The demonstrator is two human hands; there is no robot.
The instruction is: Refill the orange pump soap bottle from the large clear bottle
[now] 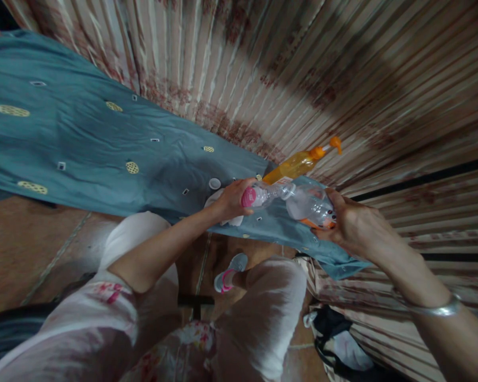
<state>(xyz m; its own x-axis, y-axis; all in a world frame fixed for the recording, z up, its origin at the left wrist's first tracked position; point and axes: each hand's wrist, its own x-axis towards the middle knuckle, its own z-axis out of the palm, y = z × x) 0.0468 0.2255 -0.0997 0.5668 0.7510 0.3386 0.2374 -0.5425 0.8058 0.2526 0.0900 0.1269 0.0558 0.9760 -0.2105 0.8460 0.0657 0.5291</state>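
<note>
My left hand (233, 199) is closed round a small clear bottle with a pink label (258, 195), held on its side over the edge of a bed covered by a teal sheet (103, 138). My right hand (352, 225) grips a larger clear plastic bottle (310, 206), tilted so that its neck meets the mouth of the small one. Behind them an orange pump bottle (298, 164) lies on the sheet. A small white cap (214, 183) and a white cloth (217, 201) sit on the sheet next to my left hand.
A striped, flowered curtain (302, 69) hangs behind the bed. My legs in white trousers (263, 313) and a pink and grey shoe (229, 273) are below, over a brown tiled floor (24, 249). A dark bag (338, 345) lies at lower right.
</note>
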